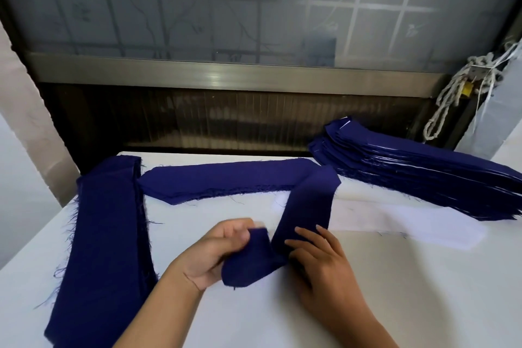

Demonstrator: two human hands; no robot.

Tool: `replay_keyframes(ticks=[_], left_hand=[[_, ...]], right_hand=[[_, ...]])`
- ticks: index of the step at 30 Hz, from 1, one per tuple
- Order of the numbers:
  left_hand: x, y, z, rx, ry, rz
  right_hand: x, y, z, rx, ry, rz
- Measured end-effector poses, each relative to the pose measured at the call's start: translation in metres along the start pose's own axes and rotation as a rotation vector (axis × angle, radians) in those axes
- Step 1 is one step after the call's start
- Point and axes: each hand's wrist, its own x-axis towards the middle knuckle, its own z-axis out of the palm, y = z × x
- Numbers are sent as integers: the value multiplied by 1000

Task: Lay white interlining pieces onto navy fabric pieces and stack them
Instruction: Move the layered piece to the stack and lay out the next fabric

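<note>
Two hands work one navy strip (306, 206) near the middle of the white table (268, 319). The strip is dark blue, folded over at its near end, and rises toward the far edge. The left hand (220, 254) pinches the folded end with curled fingers. The right hand (319, 260) lays nearly straight fingers on the strip, its thumb hidden.

A pile of navy pieces (104, 234) with frayed edges runs along the left edge, and a single navy piece (220, 181) lies flat by the far edge. White interlining (395, 223) lies just right of the hands. At the far right corner a finished stack (409, 167) shows white edges between navy layers. A frosted window (226, 8) and a knotted cord (452, 99) stand behind.
</note>
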Motion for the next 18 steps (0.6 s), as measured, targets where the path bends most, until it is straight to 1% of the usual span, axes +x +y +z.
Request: replay_keyframes(ticks=[3,4,5,7,10,12,13,15,17,18], left_hand=[[-1,3,-7,-276,382,109],[-2,5,-11,-369,484,132],[-3,6,-16,-425,573,159],[-3,9,-28,-407,754,229],[3,5,-37,-255,1042,336],[6,1,-35,-10,1221,369],[8,0,-34,124,1277,385],[11,-3,-33,304,1323,409],[12,-5,-31,425,1335,406],[12,-6,-30,482,1338,394]], right_hand=[[-3,4,2,-48,134,43],[-4,6,2,-54,179,67],[-5,10,-1,-58,211,90],[-8,22,-10,-106,235,125],[-19,52,-31,-222,231,233],[-29,73,-48,-251,247,370],[-34,83,-56,-233,276,463],[-44,96,-68,-95,393,695],[-48,96,-77,143,555,937],[-48,94,-78,227,628,1013]])
